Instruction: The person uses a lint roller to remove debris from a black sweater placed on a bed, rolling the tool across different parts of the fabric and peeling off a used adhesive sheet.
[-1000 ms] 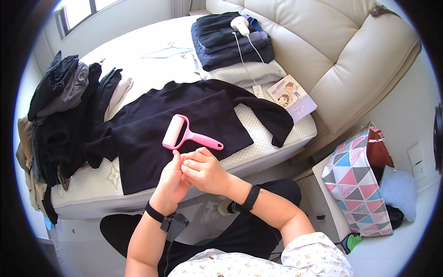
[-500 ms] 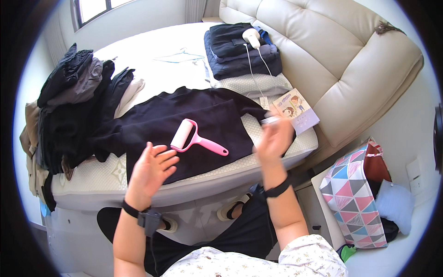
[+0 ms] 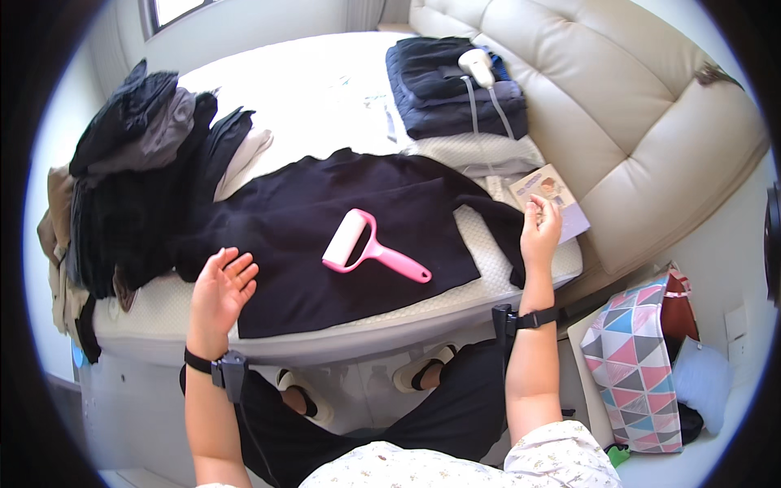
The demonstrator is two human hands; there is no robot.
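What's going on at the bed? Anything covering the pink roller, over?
Left grip open, empty. Right grip curled, load unclear, partly hiding book. Pink roller lying on black top, untouched. Nothing covering roller.

- The left hand (image 3: 225, 285) is open, fingers slightly apart, near the closer left edge of a black garment (image 3: 301, 232).
- The right hand (image 3: 540, 232) has curled fingers, in front of a book (image 3: 561, 191); whether it holds anything is unclear.
- Between the hands, a pink lint roller (image 3: 390, 257) lies on the garment.
- Beyond the left hand: piled clothes (image 3: 146, 203).
- Beyond the right hand: a folded dark stack (image 3: 443, 110).
- Right of the right hand, closer in: a triangle-patterned bag (image 3: 630, 358).
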